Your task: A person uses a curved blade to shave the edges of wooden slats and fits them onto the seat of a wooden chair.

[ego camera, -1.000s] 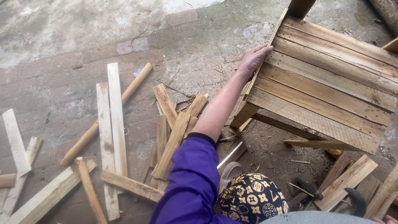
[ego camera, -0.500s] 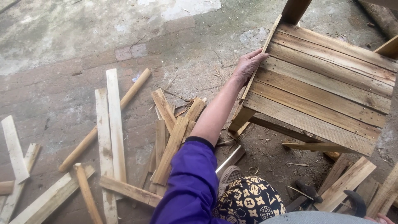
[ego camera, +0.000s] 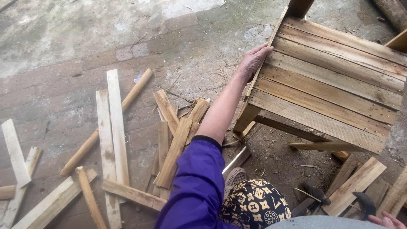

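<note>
My left hand (ego camera: 253, 61) reaches out on a purple-sleeved arm and grips the left edge of a slatted wooden stool (ego camera: 335, 85). Its fingers lie over the thin side strip at the seat's rim. The stool stands on the ground at the upper right, with one leg (ego camera: 246, 118) just below my wrist. Only the fingertips of my right hand (ego camera: 386, 221) show at the bottom right corner. They lie beside a dark curved tool head (ego camera: 364, 202), and I cannot tell whether they hold anything.
Several loose wooden slats (ego camera: 111, 127) and a round stick (ego camera: 106, 123) lie scattered on the concrete floor to the left. More offcuts (ego camera: 354, 184) lie under the stool. A patterned dark cloth (ego camera: 254, 203) covers my knee at the bottom.
My left hand stays on the stool's edge. The view has shifted only slightly.
</note>
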